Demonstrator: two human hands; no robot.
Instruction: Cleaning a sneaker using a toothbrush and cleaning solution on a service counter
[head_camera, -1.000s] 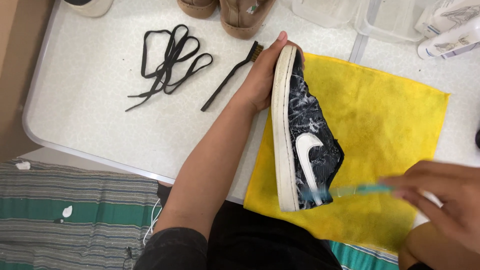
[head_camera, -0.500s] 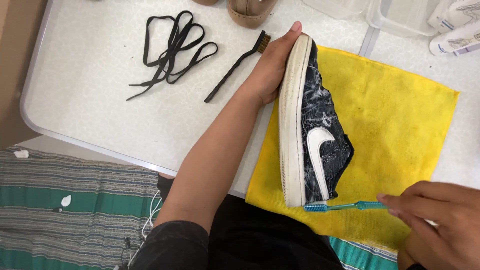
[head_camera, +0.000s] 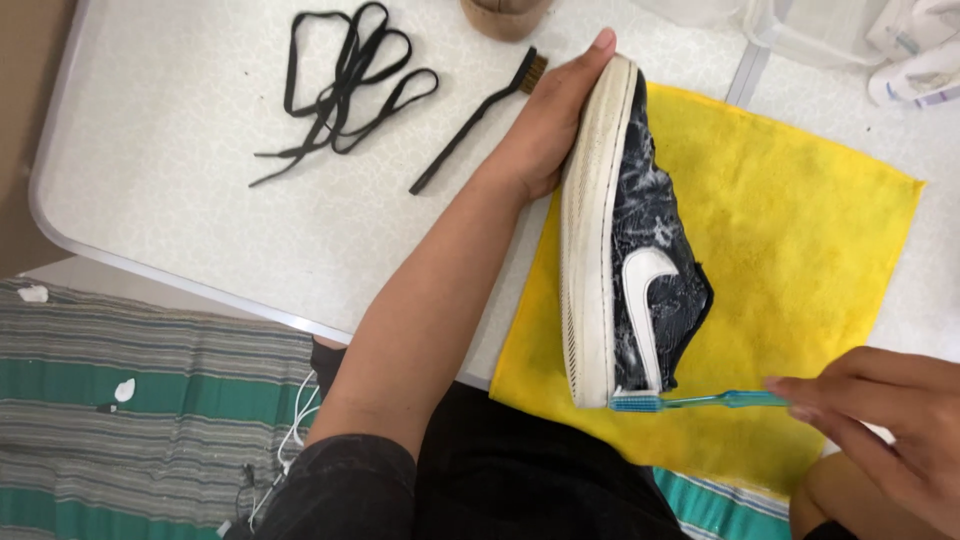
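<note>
Bare table (head_camera: 200, 220) left of laces (head_camera: 340, 80)

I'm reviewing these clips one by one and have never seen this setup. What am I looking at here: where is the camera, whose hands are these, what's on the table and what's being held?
There is one camera, worn on a person's head and looking down at their own bare hands. The left hand grips a dark shoe by its white sole, tilted on its side over a yellow cloth. The right hand holds a blue toothbrush, its bristles at the shoe's heel end. The shoe's upper is streaked with white foam. On the white table lie loose black laces and a black brush; clear tubs stand at the far edge.
</note>
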